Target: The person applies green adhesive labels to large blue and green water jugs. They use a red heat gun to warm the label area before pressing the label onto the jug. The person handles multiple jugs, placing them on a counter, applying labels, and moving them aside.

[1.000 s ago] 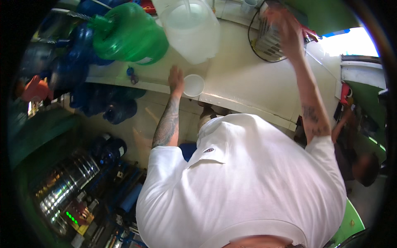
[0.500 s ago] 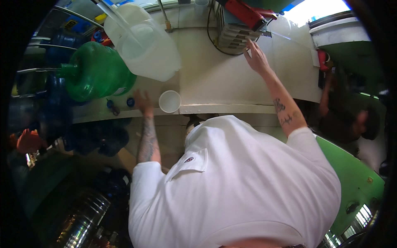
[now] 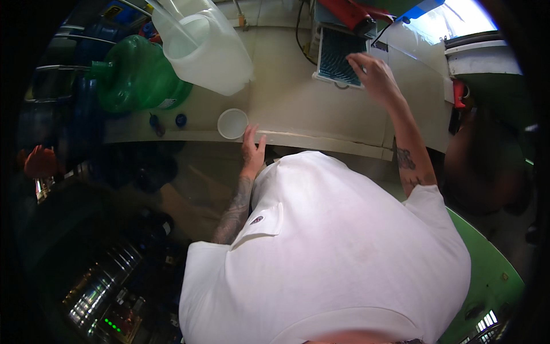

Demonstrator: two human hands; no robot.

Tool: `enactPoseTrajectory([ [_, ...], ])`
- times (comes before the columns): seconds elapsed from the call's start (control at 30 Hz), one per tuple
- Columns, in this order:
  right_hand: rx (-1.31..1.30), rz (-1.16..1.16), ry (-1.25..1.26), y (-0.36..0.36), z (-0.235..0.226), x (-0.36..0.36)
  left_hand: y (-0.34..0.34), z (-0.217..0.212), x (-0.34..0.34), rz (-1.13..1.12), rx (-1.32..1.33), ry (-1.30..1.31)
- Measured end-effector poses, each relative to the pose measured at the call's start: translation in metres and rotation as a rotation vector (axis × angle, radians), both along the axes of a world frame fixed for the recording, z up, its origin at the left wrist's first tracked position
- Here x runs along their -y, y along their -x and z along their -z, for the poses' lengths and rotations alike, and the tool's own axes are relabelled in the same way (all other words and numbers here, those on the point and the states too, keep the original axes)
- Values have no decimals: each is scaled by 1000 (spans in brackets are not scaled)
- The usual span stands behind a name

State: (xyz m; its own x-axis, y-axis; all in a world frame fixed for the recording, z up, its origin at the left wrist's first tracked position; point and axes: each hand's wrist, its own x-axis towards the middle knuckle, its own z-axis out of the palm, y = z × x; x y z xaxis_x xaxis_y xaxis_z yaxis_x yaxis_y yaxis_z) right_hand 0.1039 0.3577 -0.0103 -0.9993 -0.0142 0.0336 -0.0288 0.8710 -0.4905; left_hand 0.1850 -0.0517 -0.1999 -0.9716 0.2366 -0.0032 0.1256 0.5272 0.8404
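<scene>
A small drawer [image 3: 342,56] stands pulled out of the drawer unit at the back of the counter, its inside filled with a teal, ridged-looking layer of things too fine to make out. My right hand [image 3: 375,74] hovers over its right side, fingers bent and their tips apart, with nothing visible in them. At the counter's front edge, my left hand [image 3: 252,150] is open, fingers spread, just beside a round white cup [image 3: 233,124]. Whether the fingertips touch the cup I cannot tell.
Left of the cup lie a large green water bottle [image 3: 140,80], a translucent white jug [image 3: 220,63] and small blue caps [image 3: 181,120]. A red tool [image 3: 349,17] rests on the drawer unit. Another person [image 3: 487,155] is at the right, blurred.
The drawer has come out of its unit, and my right hand now sits above it rather than at its front. My left hand has moved right, from near the blue caps to beside the cup.
</scene>
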Motion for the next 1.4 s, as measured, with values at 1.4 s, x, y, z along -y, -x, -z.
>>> enactPoseTrajectory([
  [1.4,-74,133,868,-19,-20,56,95,-168,-170,-18,136,-723],
])
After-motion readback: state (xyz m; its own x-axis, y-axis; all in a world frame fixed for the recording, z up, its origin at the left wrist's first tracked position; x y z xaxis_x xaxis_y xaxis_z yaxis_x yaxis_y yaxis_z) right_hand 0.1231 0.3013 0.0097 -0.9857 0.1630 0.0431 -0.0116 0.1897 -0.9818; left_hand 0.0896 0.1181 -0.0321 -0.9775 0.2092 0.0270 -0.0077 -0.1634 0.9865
